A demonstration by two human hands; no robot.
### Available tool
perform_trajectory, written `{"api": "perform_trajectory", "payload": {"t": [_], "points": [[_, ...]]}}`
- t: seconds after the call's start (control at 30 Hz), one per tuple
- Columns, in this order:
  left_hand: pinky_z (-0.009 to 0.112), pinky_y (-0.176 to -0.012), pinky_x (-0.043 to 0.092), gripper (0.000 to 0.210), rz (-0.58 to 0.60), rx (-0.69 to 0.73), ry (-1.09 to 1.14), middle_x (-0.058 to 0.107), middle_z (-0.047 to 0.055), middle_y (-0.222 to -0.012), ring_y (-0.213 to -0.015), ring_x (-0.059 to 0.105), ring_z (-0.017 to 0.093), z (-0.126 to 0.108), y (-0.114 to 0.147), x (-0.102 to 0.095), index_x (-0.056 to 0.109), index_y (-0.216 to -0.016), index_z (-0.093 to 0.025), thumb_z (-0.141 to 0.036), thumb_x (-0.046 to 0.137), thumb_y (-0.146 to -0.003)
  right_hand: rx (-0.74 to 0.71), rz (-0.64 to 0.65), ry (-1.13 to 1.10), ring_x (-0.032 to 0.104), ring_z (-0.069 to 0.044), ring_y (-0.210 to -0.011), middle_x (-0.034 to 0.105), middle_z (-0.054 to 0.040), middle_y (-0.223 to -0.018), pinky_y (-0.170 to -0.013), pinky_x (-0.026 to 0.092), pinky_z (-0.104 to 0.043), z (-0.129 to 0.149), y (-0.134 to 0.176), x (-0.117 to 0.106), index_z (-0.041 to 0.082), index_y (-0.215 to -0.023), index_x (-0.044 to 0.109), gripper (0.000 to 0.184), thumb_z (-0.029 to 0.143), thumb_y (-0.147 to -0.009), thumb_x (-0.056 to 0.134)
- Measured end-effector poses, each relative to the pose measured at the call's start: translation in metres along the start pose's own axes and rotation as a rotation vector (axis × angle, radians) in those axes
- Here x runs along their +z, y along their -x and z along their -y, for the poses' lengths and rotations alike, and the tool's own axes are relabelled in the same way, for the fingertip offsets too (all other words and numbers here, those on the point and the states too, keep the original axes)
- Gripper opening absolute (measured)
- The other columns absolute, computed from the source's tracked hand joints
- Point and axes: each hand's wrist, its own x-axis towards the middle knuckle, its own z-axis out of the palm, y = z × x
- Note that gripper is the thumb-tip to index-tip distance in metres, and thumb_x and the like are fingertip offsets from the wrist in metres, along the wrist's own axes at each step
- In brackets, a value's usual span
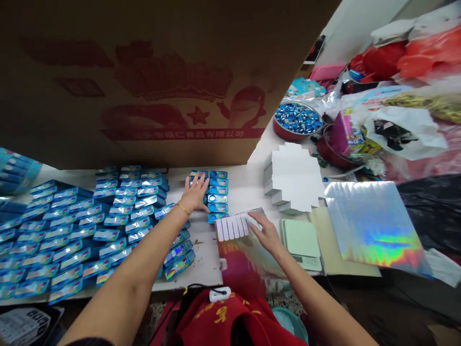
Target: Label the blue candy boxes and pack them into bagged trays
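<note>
My left hand [194,194] reaches over two short columns of small blue boxes at the back of the table, its fingers spread on the left column. The right column of blue boxes [218,198] shows round dark blue spots on top. My right hand [265,233] is over a shiny silver sheet [236,254], thumb and fingers apart. Its fingertips are at the right end of a row of several white strips [230,228] on that sheet. Whether they touch the last strip I cannot make out.
Many blue boxes [86,230] stand in rows on the left. A large cardboard carton [162,96] rises behind. To the right are stacked white card pieces [297,178], a pale green scale [300,238], a holographic sheet [374,226] and a bowl of blue-and-silver discs [298,120].
</note>
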Motion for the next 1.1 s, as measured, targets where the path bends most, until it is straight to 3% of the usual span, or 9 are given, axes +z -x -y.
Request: {"api": "perform_trajectory", "payload": {"t": [0.13,0.27,0.4,0.57,0.67,0.77,0.83,0.9,1.1], "points": [[0.061,-0.102,-0.002,0.118,0.19,0.053,-0.094,-0.001,0.015,-0.15,-0.136,-0.004,0.037,0.012,-0.03,0.001,0.011,-0.143,-0.019,-0.052,0.073,-0.048,0.056,-0.047,-0.003,0.056,-0.021,-0.105,0.063,-0.0089,-0.111,-0.093,0.044,-0.042,-0.02,0.018,-0.01,0.022,-0.108,0.062,0.029,0.033,-0.085,0.048],[0.058,-0.103,0.002,0.093,-0.01,0.004,-0.134,0.007,0.017,-0.15,-0.136,0.006,0.034,0.004,-0.02,0.015,0.017,-0.142,-0.02,-0.042,0.065,-0.065,0.07,-0.078,0.04,0.055,-0.021,-0.106,0.062,-0.0089,-0.111,-0.093,0.043,-0.042,-0.028,0.017,-0.001,0.022,-0.105,0.064,0.027,0.03,-0.085,0.048],[0.063,-0.101,0.002,0.085,-0.165,-0.039,-0.089,0.02,0.021,-0.146,-0.132,0.018,0.039,0.019,-0.008,0.029,0.029,-0.138,-0.019,-0.038,0.067,-0.064,0.062,-0.065,0.107,0.049,-0.021,-0.113,0.058,-0.0095,-0.118,-0.098,0.039,-0.041,-0.043,0.002,-0.007,0.021,-0.111,0.061,0.03,0.027,-0.085,0.048],[0.07,-0.094,0.007,0.079,-0.247,-0.179,0.072,0.033,0.022,-0.139,-0.128,0.025,0.045,0.055,0.0,0.03,0.048,-0.126,-0.024,-0.046,0.071,-0.054,0.002,0.248,0.143,0.038,-0.025,-0.125,0.051,-0.0086,-0.129,-0.102,0.032,-0.043,-0.059,-0.03,-0.013,0.022,-0.124,0.051,0.051,0.025,-0.075,0.064],[0.063,-0.097,0.019,0.071,-0.341,-0.135,0.211,0.041,0.019,-0.134,-0.127,0.027,0.041,0.022,0.011,0.016,0.046,-0.126,-0.021,-0.046,0.065,-0.062,0.04,0.426,0.178,0.044,-0.027,-0.12,0.061,-0.0065,-0.116,-0.098,0.034,-0.042,-0.058,-0.05,-0.007,0.025,-0.114,0.06,0.046,0.024,-0.069,0.07],[0.042,-0.097,0.034,0.049,-0.271,0.12,0.325,0.052,0.013,-0.125,-0.117,0.045,0.028,-0.056,0.026,0.008,0.049,-0.122,-0.019,-0.042,0.051,-0.079,0.073,0.526,0.15,0.061,-0.019,-0.091,0.069,-0.0035,-0.089,-0.084,0.042,-0.03,-0.051,-0.06,-0.004,0.022,-0.09,0.07,0.018,0.02,-0.072,0.066],[0.04,-0.091,0.037,0.036,-0.151,0.218,0.305,0.063,0.009,-0.109,-0.104,0.053,0.025,-0.107,0.033,0.009,0.059,-0.108,-0.021,-0.042,0.051,-0.08,0.029,0.509,0.078,0.062,-0.014,-0.079,0.069,-0.0023,-0.081,-0.075,0.044,-0.024,-0.045,-0.061,-0.008,0.02,-0.082,0.071,0.011,0.019,-0.076,0.062],[0.039,-0.086,0.038,0.029,-0.118,0.153,0.286,0.066,0.008,-0.098,-0.097,0.056,0.024,-0.141,0.035,0.014,0.062,-0.103,-0.021,-0.037,0.049,-0.082,-0.055,0.434,0.043,0.061,-0.013,-0.078,0.068,-0.0027,-0.078,-0.074,0.044,-0.023,-0.038,-0.058,-0.015,0.019,-0.08,0.071,0.011,0.018,-0.078,0.06],[0.03,-0.073,0.042,0.024,-0.158,-0.081,0.598,0.067,0.006,-0.081,-0.077,0.059,0.019,-0.149,0.022,0.027,0.066,-0.082,-0.02,-0.026,0.043,-0.083,-0.317,0.191,0.238,0.057,-0.019,-0.101,0.066,-0.0083,-0.1,-0.097,0.038,-0.04,-0.024,-0.04,-0.02,0.021,-0.099,0.066,0.021,0.017,-0.085,0.051]]}}
